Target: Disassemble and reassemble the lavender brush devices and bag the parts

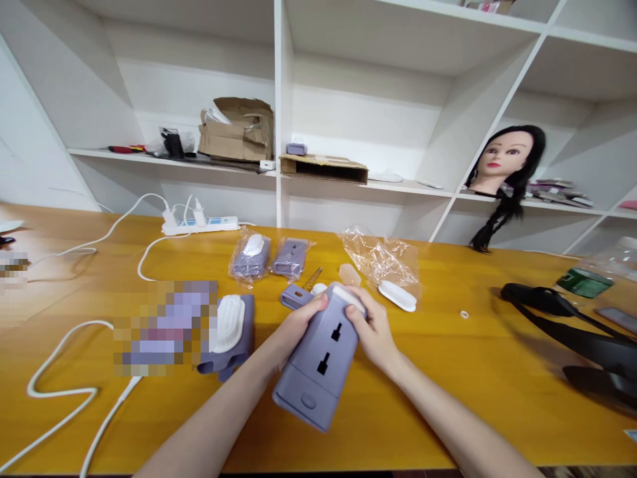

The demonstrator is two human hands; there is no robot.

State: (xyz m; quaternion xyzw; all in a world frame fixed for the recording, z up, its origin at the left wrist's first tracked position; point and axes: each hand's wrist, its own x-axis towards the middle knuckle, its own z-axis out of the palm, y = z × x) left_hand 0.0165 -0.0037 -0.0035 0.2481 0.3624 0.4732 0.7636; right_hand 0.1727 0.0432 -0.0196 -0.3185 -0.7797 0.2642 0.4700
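Both hands grip a long purple plastic case, seemingly a housing, (318,365) with two black stepped cutouts, an oval button near its lower end and a white piece at its far end. It is held tilted above the table. My left hand (304,318) closes on its left side, thumb near the top. On the right side, my right hand (372,325) presses with its thumb by the white end. Just beyond lie a small purple part (295,297), a metal spring (313,277) and a white oval brush-like piece (397,295). The fingers underneath are hidden.
Left of my hands are a purple case with a white bristled piece (229,325) and a pixelated purple object (172,325) with a white cable. Two bagged purple cases (250,255) lie behind. A power strip (202,226), black headgear (557,325) and shelves with a mannequin head (505,159) surround.
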